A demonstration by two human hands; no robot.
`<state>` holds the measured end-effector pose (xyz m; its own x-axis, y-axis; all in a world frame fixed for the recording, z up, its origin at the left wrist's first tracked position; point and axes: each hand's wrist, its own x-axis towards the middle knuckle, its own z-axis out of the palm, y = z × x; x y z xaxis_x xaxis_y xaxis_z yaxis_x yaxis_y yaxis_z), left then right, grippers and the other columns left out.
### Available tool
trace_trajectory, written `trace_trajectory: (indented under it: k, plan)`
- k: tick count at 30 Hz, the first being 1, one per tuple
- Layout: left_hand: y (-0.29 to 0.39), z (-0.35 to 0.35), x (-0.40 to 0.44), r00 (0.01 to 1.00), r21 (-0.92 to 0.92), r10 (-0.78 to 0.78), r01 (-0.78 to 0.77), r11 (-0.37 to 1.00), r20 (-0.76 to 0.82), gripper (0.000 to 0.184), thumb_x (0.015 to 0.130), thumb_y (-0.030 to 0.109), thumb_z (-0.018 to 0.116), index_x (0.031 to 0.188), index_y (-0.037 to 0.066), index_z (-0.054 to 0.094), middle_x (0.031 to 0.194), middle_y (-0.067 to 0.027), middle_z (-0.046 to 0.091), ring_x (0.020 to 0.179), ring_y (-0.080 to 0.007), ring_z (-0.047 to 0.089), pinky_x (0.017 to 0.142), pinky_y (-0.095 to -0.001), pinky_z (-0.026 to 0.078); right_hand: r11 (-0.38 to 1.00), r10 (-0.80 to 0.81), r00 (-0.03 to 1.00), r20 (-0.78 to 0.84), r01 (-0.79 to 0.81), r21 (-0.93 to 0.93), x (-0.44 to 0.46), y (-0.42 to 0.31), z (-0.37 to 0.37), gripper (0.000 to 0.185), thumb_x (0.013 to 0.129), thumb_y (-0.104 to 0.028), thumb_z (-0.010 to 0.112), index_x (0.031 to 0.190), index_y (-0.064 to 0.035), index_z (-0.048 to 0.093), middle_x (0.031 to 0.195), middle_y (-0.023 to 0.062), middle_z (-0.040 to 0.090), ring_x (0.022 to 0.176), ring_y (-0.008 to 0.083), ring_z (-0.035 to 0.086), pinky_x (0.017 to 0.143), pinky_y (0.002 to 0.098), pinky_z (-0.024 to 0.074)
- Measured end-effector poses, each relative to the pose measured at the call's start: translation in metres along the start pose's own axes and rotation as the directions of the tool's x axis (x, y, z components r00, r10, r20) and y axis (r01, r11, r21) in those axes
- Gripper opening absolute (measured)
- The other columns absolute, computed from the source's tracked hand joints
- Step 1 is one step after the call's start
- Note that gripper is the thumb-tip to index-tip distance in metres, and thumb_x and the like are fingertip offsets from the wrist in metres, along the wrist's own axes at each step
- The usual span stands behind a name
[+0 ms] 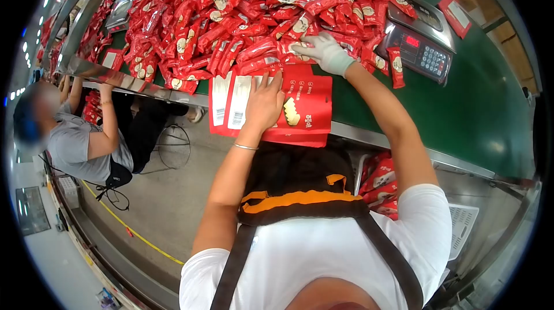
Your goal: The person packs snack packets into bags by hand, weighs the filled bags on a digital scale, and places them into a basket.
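Observation:
Large flat red pouches [309,119] lie overlapping at the front edge of the green table. My bare left hand [266,101] rests flat on them with its fingers stretched out. My right hand [326,52], in a whitish glove, reaches over the near side of a heap of small red packets [242,18]. Its fingers are spread and touch the packets, and none is seen held between them. White label panels show on the pouches left of my left hand.
A scale [420,50] with a lit red display stands right of the heap, a loose packet [396,67] beside it. Another scale [119,12] is at the left. A co-worker [92,137] sits at the left. A white crate [461,226] is below the table at right.

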<state>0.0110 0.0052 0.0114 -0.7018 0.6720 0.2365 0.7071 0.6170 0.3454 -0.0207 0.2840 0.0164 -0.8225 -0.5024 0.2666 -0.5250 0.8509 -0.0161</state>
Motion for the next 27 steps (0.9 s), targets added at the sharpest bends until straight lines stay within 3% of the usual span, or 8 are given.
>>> trace_trajectory:
  k: [3, 5, 13, 15, 18, 23, 25, 27]
  plan:
    - [-0.001, -0.002, 0.008, 1.000, 0.018, 0.005, -0.005, 1.000, -0.011, 0.049, 0.096, 0.022, 0.046, 0.139, -0.003, 0.046, 0.139, -0.0169, 0.054, 0.134, -0.0392, 0.043, 0.115, -0.0560, 0.026, 0.997, 0.029, 0.999, -0.013, -0.030, -0.074, 0.013, 0.007, 0.005, 0.055, 0.092, -0.020, 0.057, 0.144, -0.0335, 0.045, 0.116, 0.0086, 0.062, 0.107, 0.0247, 0.060, 0.097, 0.0495, 0.0400]
    - [-0.001, 0.000, 0.002, 1.000, 0.033, 0.015, -0.015, 0.999, 0.007, 0.049, 0.096, 0.022, 0.046, 0.138, -0.003, 0.046, 0.139, -0.0167, 0.053, 0.133, -0.0393, 0.043, 0.115, -0.0560, 0.026, 0.981, 0.184, 0.924, 0.334, -0.153, -0.117, 0.021, 0.000, -0.018, 0.058, 0.093, -0.022, 0.057, 0.147, -0.0360, 0.040, 0.114, 0.0088, 0.064, 0.103, 0.0254, 0.062, 0.098, 0.0493, 0.0401]
    - [-0.004, 0.005, 0.001, 0.999, 0.041, 0.032, -0.031, 0.999, -0.022, 0.047, 0.096, 0.022, 0.046, 0.136, -0.002, 0.050, 0.138, -0.0168, 0.055, 0.129, -0.0404, 0.047, 0.113, -0.0564, 0.028, 0.957, 0.289, 0.906, 0.309, -0.271, -0.100, 0.020, -0.004, -0.016, 0.071, 0.089, -0.017, 0.058, 0.151, -0.0384, 0.032, 0.106, 0.0163, 0.064, 0.096, 0.0312, 0.064, 0.081, 0.0435, 0.0526]
    - [-0.008, 0.007, 0.005, 0.999, 0.042, 0.031, -0.030, 0.999, -0.028, 0.047, 0.096, 0.022, 0.046, 0.136, -0.001, 0.050, 0.137, -0.0168, 0.055, 0.129, -0.0404, 0.048, 0.113, -0.0564, 0.028, 0.948, 0.318, 0.911, 0.264, -0.299, -0.112, 0.011, -0.011, -0.028, 0.065, 0.088, -0.017, 0.058, 0.148, -0.0364, 0.040, 0.103, 0.0151, 0.064, 0.092, 0.0326, 0.064, 0.078, 0.0430, 0.0530]
    - [-0.008, 0.009, 0.003, 0.999, -0.008, 0.013, -0.013, 1.000, -0.033, 0.046, 0.096, 0.023, 0.046, 0.136, 0.000, 0.050, 0.136, -0.0173, 0.056, 0.129, -0.0404, 0.048, 0.112, -0.0568, 0.029, 0.914, 0.399, 0.892, -0.212, -0.367, 0.175, -0.040, -0.038, -0.066, 0.060, 0.086, -0.014, 0.061, 0.143, -0.0292, 0.048, 0.100, 0.0130, 0.063, 0.091, 0.0341, 0.063, 0.078, 0.0435, 0.0522]
    - [-0.007, 0.010, 0.004, 0.999, -0.010, 0.015, -0.015, 1.000, -0.039, 0.046, 0.096, 0.023, 0.046, 0.136, 0.000, 0.050, 0.136, -0.0174, 0.056, 0.130, -0.0410, 0.047, 0.112, -0.0570, 0.029, 0.871, 0.485, 0.862, -0.150, -0.460, 0.175, -0.128, -0.065, -0.048, 0.061, 0.084, -0.012, 0.065, 0.142, -0.0228, 0.050, 0.101, 0.0142, 0.062, 0.091, 0.0353, 0.062, 0.078, 0.0432, 0.0520]
    - [-0.008, 0.009, 0.000, 0.999, -0.029, 0.015, -0.016, 0.999, -0.036, 0.045, 0.096, 0.022, 0.046, 0.135, -0.001, 0.050, 0.136, -0.0188, 0.056, 0.130, -0.0411, 0.047, 0.113, -0.0566, 0.028, 0.756, 0.649, 0.718, -0.253, -0.570, 0.321, -0.124, -0.073, -0.042, 0.059, 0.085, -0.013, 0.066, 0.142, -0.0220, 0.050, 0.105, 0.0156, 0.063, 0.092, 0.0360, 0.063, 0.078, 0.0423, 0.0523]
    - [-0.005, 0.007, 0.001, 0.999, -0.028, 0.007, -0.008, 1.000, -0.031, 0.045, 0.096, 0.022, 0.045, 0.135, -0.001, 0.051, 0.135, -0.0196, 0.056, 0.130, -0.0408, 0.046, 0.114, -0.0562, 0.028, 0.834, 0.547, 0.719, -0.429, -0.423, 0.355, -0.095, -0.072, -0.045, 0.055, 0.087, -0.016, 0.066, 0.140, -0.0238, 0.052, 0.112, 0.0160, 0.063, 0.095, 0.0355, 0.064, 0.078, 0.0415, 0.0529]
